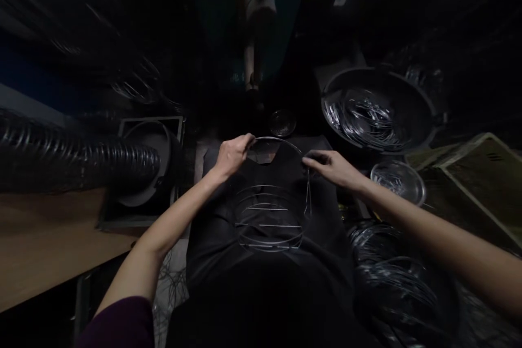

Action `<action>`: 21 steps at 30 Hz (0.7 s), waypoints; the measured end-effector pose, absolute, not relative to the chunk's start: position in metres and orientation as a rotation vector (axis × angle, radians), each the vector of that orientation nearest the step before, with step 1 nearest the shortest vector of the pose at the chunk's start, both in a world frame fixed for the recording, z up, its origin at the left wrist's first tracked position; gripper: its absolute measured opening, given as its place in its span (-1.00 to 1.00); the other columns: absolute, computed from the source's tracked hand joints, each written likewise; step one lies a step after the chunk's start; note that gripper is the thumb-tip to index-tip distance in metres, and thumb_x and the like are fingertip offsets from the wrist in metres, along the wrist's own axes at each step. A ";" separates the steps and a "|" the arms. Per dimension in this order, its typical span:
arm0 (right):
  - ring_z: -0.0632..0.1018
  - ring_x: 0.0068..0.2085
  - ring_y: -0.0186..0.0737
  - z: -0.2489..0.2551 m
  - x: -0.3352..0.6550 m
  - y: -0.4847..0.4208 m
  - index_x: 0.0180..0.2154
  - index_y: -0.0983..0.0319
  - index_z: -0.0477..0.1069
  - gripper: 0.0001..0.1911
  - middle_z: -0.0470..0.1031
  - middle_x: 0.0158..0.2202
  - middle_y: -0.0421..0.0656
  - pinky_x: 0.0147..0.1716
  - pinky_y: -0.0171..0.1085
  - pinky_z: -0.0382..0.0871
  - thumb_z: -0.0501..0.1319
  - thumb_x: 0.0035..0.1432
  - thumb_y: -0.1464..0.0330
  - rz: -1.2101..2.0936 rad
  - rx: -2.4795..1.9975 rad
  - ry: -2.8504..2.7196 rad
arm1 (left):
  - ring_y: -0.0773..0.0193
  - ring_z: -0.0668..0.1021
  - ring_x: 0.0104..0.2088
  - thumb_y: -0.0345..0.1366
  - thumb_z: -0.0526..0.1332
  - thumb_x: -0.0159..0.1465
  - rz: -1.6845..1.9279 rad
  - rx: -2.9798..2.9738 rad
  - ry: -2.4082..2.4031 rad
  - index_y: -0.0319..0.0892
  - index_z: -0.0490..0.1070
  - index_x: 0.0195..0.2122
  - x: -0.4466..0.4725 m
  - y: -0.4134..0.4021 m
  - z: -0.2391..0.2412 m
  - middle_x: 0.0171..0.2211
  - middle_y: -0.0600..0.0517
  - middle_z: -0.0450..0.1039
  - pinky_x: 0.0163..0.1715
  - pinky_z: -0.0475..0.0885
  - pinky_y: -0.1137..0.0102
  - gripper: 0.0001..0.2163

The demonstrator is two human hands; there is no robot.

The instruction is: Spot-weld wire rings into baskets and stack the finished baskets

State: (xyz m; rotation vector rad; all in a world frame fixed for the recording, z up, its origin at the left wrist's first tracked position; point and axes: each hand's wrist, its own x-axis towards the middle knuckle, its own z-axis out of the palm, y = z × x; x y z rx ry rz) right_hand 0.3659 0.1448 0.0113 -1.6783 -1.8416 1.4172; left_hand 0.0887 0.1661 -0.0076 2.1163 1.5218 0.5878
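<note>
Dark cloth spread under the round wire rack. Beyond the rack and to its right stood a wide pan of wire loops; a round bowl also lay right of the rack. Beyond the rack arched a curved wire, the left grip clamped on its left side, the right grip on its right. Below the right grip hung a bent wire.

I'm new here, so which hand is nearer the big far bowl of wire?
Right. The right hand is left of the bowl, on its near side; the left hand is farther left.
</note>
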 end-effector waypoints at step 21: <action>0.51 -0.17 -0.08 -0.004 0.322 0.180 0.09 0.22 0.30 -0.60 0.48 -0.07 -0.04 -0.31 -0.27 0.28 -0.09 0.30 0.31 0.468 -1.701 -2.557 | 0.33 0.54 -0.35 -0.54 -0.05 0.23 0.160 2.489 1.592 -0.14 0.27 0.13 0.099 0.183 -0.024 -0.18 -0.05 0.47 -0.44 0.35 0.53 -0.54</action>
